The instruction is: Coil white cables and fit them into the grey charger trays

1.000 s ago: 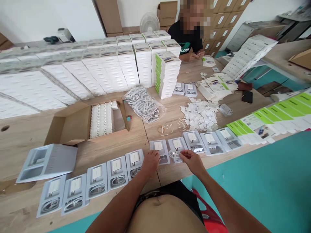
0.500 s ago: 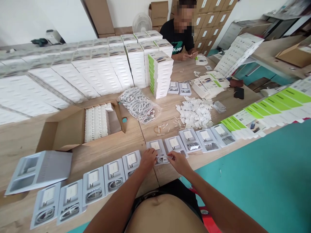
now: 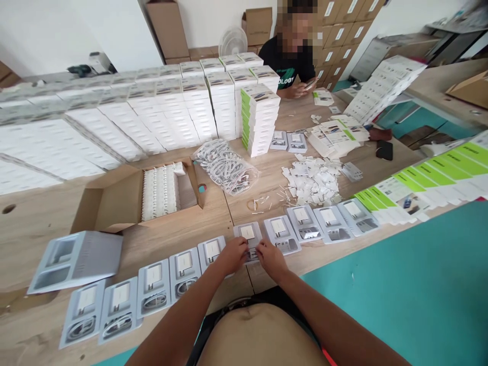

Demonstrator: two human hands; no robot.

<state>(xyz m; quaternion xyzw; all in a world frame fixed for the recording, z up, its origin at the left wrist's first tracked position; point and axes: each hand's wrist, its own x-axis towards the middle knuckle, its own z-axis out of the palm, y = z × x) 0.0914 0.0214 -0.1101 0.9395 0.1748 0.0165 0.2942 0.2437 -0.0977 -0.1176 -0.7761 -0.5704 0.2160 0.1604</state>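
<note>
A coiled white charging cable point(image 3: 252, 254) lies in the lower compartment of a grey plastic tray point(image 3: 238, 229), partly hidden by my fingers. My left hand point(image 3: 233, 255) grips the coil's left side, fingers bent. On its right side my right hand point(image 3: 273, 261) pinches the coil with closed fingertips. A white charger point(image 3: 247, 232) sits in the same tray's upper compartment. Left of my hands, several trays hold both a charger and a coiled cable, such as this cable point(image 3: 154, 301). To the right, trays hold chargers point(image 3: 278, 226), with no cable visible in their lower compartments.
Beyond my hands lie a bag of cables point(image 3: 224, 165), a carton of chargers point(image 3: 110, 206) and a pile of small white pieces point(image 3: 312, 178). Stacked trays point(image 3: 95, 256) stand at left, white boxes point(image 3: 168, 114) behind. A co-worker point(image 3: 292, 66) sits across the table, hands together.
My hands have lowered the cable coil into the tray's lower compartment and moved closer together. The whole view has shifted slightly. Across the table, the co-worker's hands now hold something flat.
</note>
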